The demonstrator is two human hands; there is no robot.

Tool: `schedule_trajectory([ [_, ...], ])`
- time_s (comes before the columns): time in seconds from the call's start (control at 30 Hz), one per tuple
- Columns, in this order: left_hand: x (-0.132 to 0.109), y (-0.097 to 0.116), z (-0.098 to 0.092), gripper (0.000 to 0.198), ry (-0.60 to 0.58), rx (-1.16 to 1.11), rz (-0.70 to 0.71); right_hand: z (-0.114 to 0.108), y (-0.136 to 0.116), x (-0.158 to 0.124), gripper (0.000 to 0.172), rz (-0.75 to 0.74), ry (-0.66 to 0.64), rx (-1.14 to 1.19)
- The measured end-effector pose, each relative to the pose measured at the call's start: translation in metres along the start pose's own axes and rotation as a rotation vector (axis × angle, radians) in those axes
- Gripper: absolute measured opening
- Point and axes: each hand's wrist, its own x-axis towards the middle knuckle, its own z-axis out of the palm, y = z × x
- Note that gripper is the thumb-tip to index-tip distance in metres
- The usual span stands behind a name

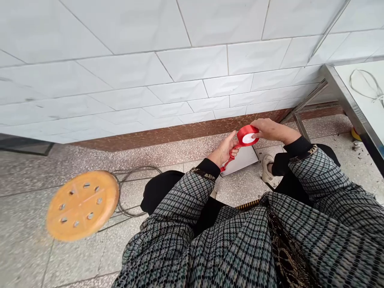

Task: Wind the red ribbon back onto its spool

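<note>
A roll of red ribbon (245, 130) with a white core is held up in front of my knees. My right hand (268, 130) grips the roll from its right side, fingers over the rim and at the core. From the roll, a red ribbon strip (230, 159) runs down to the left. My left hand (225, 149) is closed round this strip just left of the roll, and the loose end hangs below the fingers. Under the hands, a flat whitish board (241, 162) lies on the floor.
A round orange stool (82, 205) with holes in its seat stands at the left. At the right is a metal-framed table (355, 116) with a white cable (367, 86) on it. A tiled wall (195, 64) rises ahead. My shoe (267, 169) rests beside the board.
</note>
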Motion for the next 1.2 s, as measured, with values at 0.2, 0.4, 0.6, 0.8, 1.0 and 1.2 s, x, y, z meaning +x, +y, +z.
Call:
schedule_trajectory([
  [0.2, -0.002, 0.008, 0.002, 0.069, 0.045, 0.094, -0.062, -0.007, -0.024, 0.006, 0.022, -0.008, -0.073, -0.190],
  [0.4, 0.000, 0.021, 0.004, 0.061, 0.066, -0.037, 0.012, -0.017, -0.024, 0.023, 0.017, 0.006, 0.046, 0.036],
  [0.6, -0.015, 0.030, 0.023, 0.064, -0.093, -0.308, 0.245, -0.008, -0.008, 0.025, 0.025, -0.014, 0.199, 0.976],
  [0.8, -0.030, 0.039, 0.039, 0.073, -0.108, -0.344, 0.333, -0.006, -0.023, 0.017, 0.041, -0.124, 0.270, 1.335],
  [1.0, -0.029, 0.044, 0.046, 0.077, -0.134, -0.356, 0.400, -0.019, -0.023, 0.019, 0.040, -0.139, 0.296, 1.341],
  [1.2, -0.020, 0.048, 0.046, 0.065, -0.133, -0.296, 0.393, -0.026, -0.012, 0.020, 0.037, -0.105, 0.296, 1.377],
])
